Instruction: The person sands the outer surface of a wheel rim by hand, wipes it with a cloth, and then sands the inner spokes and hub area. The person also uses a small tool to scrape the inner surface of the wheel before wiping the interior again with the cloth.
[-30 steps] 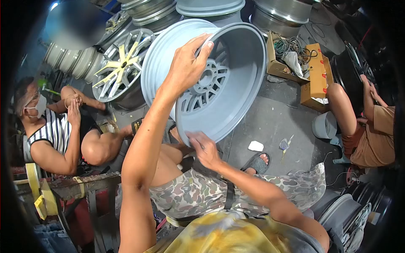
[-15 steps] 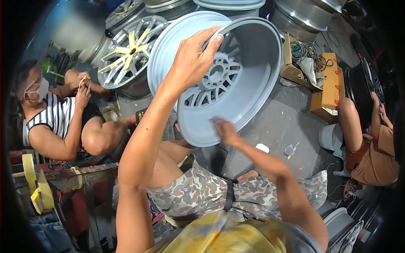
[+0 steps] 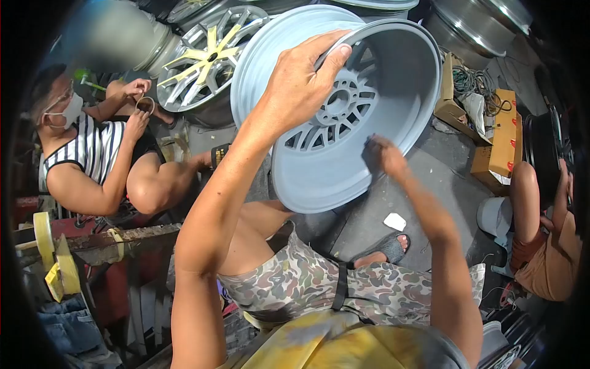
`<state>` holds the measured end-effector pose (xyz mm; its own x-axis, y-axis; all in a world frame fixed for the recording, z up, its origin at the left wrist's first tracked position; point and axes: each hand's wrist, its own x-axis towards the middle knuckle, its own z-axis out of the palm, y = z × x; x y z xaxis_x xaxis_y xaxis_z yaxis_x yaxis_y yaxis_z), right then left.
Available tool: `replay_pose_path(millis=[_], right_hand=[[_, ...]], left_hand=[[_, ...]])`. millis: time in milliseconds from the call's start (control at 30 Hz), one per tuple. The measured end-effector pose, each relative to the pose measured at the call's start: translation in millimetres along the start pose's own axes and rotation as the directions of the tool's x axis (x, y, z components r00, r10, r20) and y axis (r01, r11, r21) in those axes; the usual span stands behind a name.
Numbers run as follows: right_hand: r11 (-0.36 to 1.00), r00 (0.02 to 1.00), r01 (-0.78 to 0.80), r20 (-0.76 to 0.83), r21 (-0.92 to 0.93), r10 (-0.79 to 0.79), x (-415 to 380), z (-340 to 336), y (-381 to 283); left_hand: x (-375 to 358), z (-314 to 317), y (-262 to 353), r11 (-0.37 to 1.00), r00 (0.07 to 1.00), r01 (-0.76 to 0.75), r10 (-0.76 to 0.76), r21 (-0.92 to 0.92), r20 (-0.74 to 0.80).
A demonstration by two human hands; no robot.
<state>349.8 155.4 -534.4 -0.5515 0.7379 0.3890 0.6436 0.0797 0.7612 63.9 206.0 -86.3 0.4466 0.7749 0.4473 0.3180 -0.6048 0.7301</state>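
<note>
A grey primed alloy wheel (image 3: 319, 178) is propped on edge over my knees, with its open barrel facing me and its spokes visible inside. My left hand (image 3: 304, 83) grips the top of the rim's lip, fingers curled over the edge. My right hand (image 3: 382, 155) is inside the barrel, fingers bunched and pressed against the inner wall on the right side. It is blurred, and I cannot make out whether anything is in its fingers.
A person in a striped top (image 3: 92, 154) sits at the left holding a small ring. Behind is a silver and yellow wheel (image 3: 206, 58). At the right are cardboard boxes (image 3: 501, 132), a white roll (image 3: 495, 215) and another seated person (image 3: 544, 246). Tape rolls (image 3: 46, 243) hang at the left.
My right hand has moved from the rim's lower lip up and to the right, into the barrel. My left hand keeps its grip on the top edge. The person at the left raised both hands.
</note>
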Motion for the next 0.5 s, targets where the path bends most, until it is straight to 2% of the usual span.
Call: replay_pose_path(millis=[33,67,133,167,200,233,267,300,333,367,400,433,467,500], right_hand=[[0.695,0.938,-0.063,0.28,0.716,-0.203,11.0,-11.2,51.4],[0.699,0.939,-0.058,0.277,0.713,-0.204,15.3,-12.3,55.0],[0.658,0.966,-0.205,0.259,0.725,0.014,25.4,-24.0,47.2],[0.435,0.92,-0.391,0.353,0.811,0.169,31.5,-32.7,19.4],[0.162,0.834,-0.527,0.471,0.834,0.286,42.8,-49.4,-15.1],[-0.182,0.793,-0.525,0.556,0.831,0.251,63.5,-80.3,-34.5],[0.018,0.772,-0.604,0.579,0.797,0.263,91.0,-103.7,-70.9],[0.162,0.818,-0.572,0.546,0.804,0.179,118.9,-135.0,-82.5],[-0.036,0.79,-0.61,0.611,0.792,0.048,151.3,-174.4,-71.1],[-0.161,0.776,-0.609,0.626,0.776,0.081,172.4,-210.1,-63.7],[-0.411,0.815,-0.499,0.575,0.763,0.077,195.7,-230.3,-46.4],[-0.659,0.822,-0.405,0.567,0.634,0.04,219.5,-246.3,-13.8],[-0.68,0.822,-0.417,0.569,0.604,0.001,245.7,-230.0,2.8],[-0.767,0.822,-0.28,0.557,0.577,0.119,273.6,-231.3,52.0]], left_hand=[[-0.5,0.9,-0.9,1.0,1.0,0.002,-0.002,-0.001,-0.002],[0.6,0.7,-0.6,1.0,1.0,0.004,-0.004,-0.004,-0.007],[4.1,-1.1,-0.4,1.0,1.0,0.008,-0.008,-0.002,-0.018],[6.4,-1.1,-0.4,1.0,1.0,0.002,-0.002,0.003,-0.018],[7.9,-0.9,-0.7,1.0,1.0,-0.003,0.003,0.01,-0.016],[8.8,-0.2,-1.0,1.0,1.0,0.001,-0.001,0.012,-0.015],[10.0,0.6,-0.9,0.999,1.0,0.003,-0.003,0.033,-0.011],[11.0,0.6,-0.6,0.999,1.0,0.004,-0.004,0.054,-0.005],[11.5,-0.5,0.9,0.999,1.0,0.008,-0.008,0.053,0.001],[11.8,-0.9,3.2,1.0,1.0,0.011,-0.011,0.029,0.008],[10.3,1.0,4.2,1.0,1.0,0.016,-0.016,0.001,0.011],[8.3,3.4,2.4,1.0,1.0,0.024,-0.024,-0.006,0.009],[7.2,4.3,-0.9,1.0,1.0,0.008,-0.008,-0.022,-0.005],[7.4,4.5,-3.8,0.999,1.0,-0.013,0.012,-0.035,-0.02]])
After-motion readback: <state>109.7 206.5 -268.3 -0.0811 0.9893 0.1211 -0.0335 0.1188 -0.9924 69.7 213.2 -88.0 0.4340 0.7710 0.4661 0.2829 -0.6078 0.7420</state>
